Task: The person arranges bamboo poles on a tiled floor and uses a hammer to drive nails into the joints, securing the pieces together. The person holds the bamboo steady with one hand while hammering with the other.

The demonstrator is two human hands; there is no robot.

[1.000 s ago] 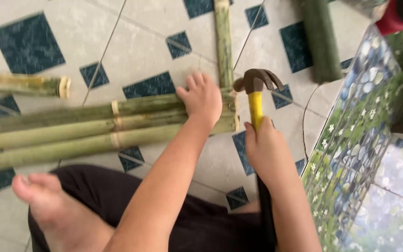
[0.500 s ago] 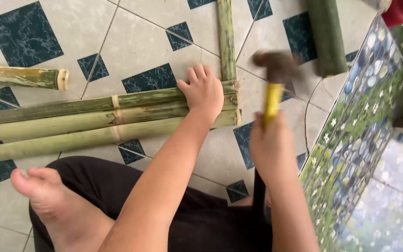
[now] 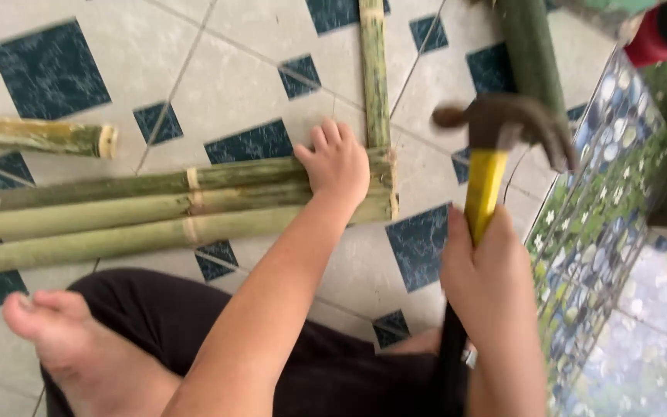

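Gripping the claw hammer by its yellow-and-black handle, the right hand is wrapped fully closed around the shaft, with the head raised above the floor and blurred. The hammer's long axis runs nearly upright in the view, handle toward the person, head away, claw curving off to the right. It looks top-heavy, so a hold this low on the shaft likely gives swing but less control.

A bare foot and dark trousers sit nearest the camera. Beyond them the left hand lies flat and open, palm down, pressing the right-hand ends of three split bamboo lengths against the tiled floor. They lie side by side, touching, long axes left to right. Bamboo of this kind is probably stiff, light and smooth-skinned (apt to roll or split along the grain), so pinning it near the cut end seems sensible.

Farther off, a thinner bamboo strip runs away from those ends, crosswise to them.
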